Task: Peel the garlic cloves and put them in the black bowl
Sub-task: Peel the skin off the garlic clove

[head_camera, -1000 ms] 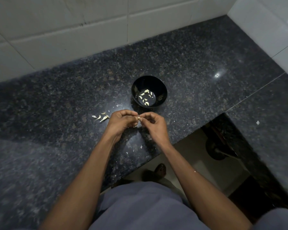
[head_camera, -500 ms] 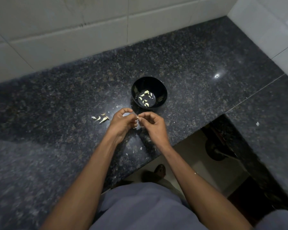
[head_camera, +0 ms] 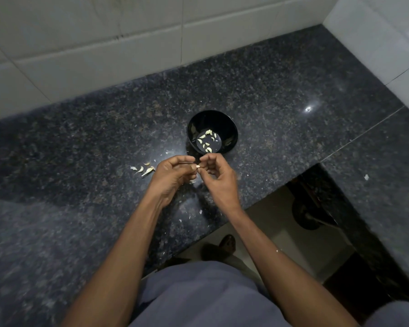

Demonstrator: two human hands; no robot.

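Two bare hands meet above a dark speckled tabletop [head_camera: 281, 90]. The left hand [head_camera: 172, 177] pinches a small pale garlic clove [head_camera: 198, 166] at its fingertips; the right hand [head_camera: 219, 177] has its fingers curled close against it, its grip on the clove unclear. The black bowl [head_camera: 232, 135] sits just beyond, holding peeled cloves [head_camera: 207, 140]. Unpeeled cloves [head_camera: 144, 169] lie left of the hands

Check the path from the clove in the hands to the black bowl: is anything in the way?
Nothing visible blocks it. The garlic clove is pinched in the left hand, with the right hand working at it. The black bowl sits just beyond, its top open, and only small peel scraps lie between.
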